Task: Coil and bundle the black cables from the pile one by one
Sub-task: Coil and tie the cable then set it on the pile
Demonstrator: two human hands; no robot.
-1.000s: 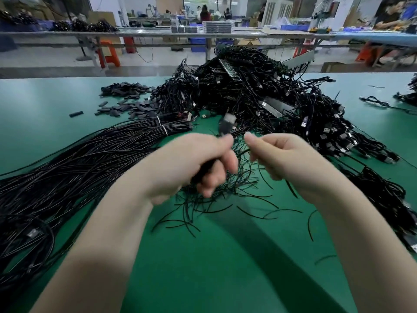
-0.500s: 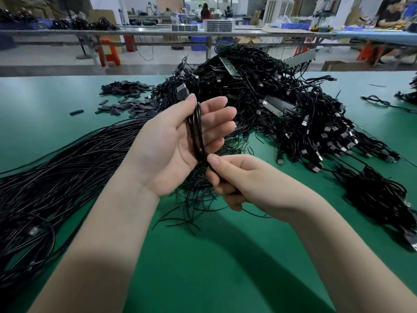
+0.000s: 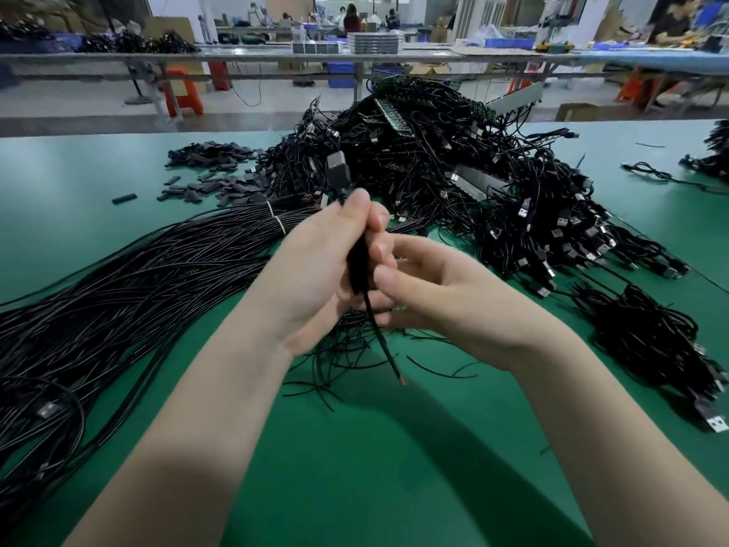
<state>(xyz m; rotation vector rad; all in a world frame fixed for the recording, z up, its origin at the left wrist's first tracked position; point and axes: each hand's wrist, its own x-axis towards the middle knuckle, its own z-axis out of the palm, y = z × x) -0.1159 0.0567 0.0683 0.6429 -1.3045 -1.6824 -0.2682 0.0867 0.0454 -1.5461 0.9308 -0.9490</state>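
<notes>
My left hand (image 3: 311,278) grips a coiled black cable (image 3: 359,266) upright above the green table (image 3: 355,448). The cable's USB plug (image 3: 338,169) sticks up above my fingertips, and its loose tail (image 3: 384,345) hangs below with a reddish tip. My right hand (image 3: 438,294) closes in from the right, fingers curled against the coil's lower part. A long spread of straight black cables (image 3: 130,286) lies at the left. A big tangled pile of black USB cables (image 3: 453,183) rises behind my hands.
Small black sleeves (image 3: 209,171) are scattered at the back left of the table. Coiled bundles (image 3: 662,341) lie at the right. Short black wire ties (image 3: 347,365) lie under my hands. Other workbenches and seated people are in the background.
My left hand has closed round the coil, which it earlier held on spread fingers. My right hand has moved up against the coil, and the cable's tail now hangs free below.
</notes>
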